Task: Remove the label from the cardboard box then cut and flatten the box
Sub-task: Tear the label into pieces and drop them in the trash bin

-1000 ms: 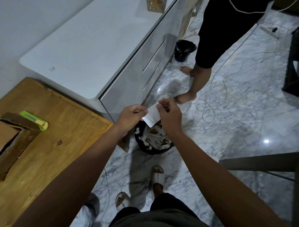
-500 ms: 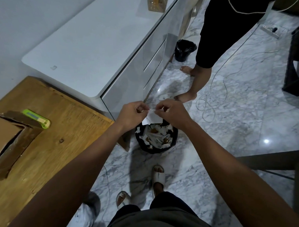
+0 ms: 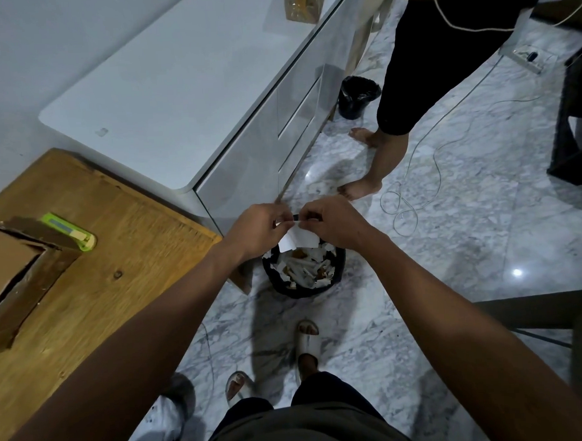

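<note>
A white paper label hangs between my two hands over a black waste bin on the floor. My left hand pinches its top left edge and my right hand pinches its top right edge. The bin holds several torn white and brown scraps. The brown cardboard box lies on the wooden table at the far left, partly out of frame. A green box cutter lies just beyond the box.
A white cabinet stands beyond the table. Another person stands barefoot on the marble floor, near a second black bin and loose white cables. My sandalled feet are below the bin.
My hands have drawn closer together at the label's top edge, and the label now hangs lower, folding over the bin.
</note>
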